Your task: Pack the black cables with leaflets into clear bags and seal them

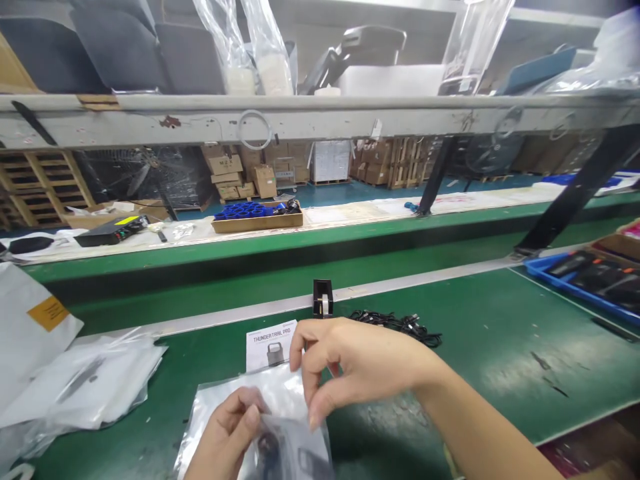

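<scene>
1. gripping a clear plastic bag with the left hand, thumb laid over bent fingers.
2. holding the right hand at the bag's right side, fingers curled, thumb pointing down; cannot tell whether any plastic is pinched there.
3. having the bag low in the view, over the green bench.
4. can make out, through the plastic, a dark item and a printed sheet, both blurred.
5. can read "thunder trail pro" on a leaflet just beyond the bag.
6. can see, farther back, a black tape dispenser, with black cables heaped to its right.
7. can see piled plastic packets at left, and a blue tray of dark, orange-marked things at far right.
</scene>
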The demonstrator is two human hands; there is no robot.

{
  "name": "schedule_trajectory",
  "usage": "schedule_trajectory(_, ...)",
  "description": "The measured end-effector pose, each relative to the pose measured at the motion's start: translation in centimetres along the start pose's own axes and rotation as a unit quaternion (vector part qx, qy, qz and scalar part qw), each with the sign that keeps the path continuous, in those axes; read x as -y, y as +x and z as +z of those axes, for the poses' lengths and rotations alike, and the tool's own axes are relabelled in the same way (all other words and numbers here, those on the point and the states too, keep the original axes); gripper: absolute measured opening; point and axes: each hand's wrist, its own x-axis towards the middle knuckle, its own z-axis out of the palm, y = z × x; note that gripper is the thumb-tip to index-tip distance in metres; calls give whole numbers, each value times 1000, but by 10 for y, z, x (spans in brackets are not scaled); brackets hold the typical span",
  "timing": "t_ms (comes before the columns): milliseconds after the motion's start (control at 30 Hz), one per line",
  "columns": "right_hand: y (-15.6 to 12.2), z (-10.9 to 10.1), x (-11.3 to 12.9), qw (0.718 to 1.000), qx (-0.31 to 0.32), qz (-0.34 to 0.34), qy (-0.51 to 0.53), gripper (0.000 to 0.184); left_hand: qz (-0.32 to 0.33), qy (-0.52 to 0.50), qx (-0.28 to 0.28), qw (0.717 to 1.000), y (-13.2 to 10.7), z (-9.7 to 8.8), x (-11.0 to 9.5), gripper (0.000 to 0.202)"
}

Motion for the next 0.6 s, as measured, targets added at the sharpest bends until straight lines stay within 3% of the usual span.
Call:
schedule_trajectory(67,-8,2,-4,999,-36,17,13,12,41,76,-48,995,2,-1,0,31)
schedule_trajectory(133,-14,10,-13,991,-114,63,42,9,77,150,-97,981,5,-3,1,33)
schedule_trajectory(167,-17,17,-19,980,-163,94,65,16,89,174,-121,973,7,-3,2,34)
schedule_trajectory(233,-21,36,-33,950,-237,159,126,48,97,192,-158,964,11,-2,4,36)
schedule_trajectory(267,-23,47,-41,937,-248,183,163,67,95,193,-172,961,12,0,5,37)
schedule_trajectory(333,-26,69,-54,923,-238,192,233,85,90,194,-200,956,15,3,6,37)
schedule_trajectory(433,-26,94,-66,895,-248,155,337,80,85,195,-234,949,17,8,8,35)
schedule_trajectory(600,-16,101,-72,862,-316,221,329,30,84,146,-223,960,18,14,10,37)
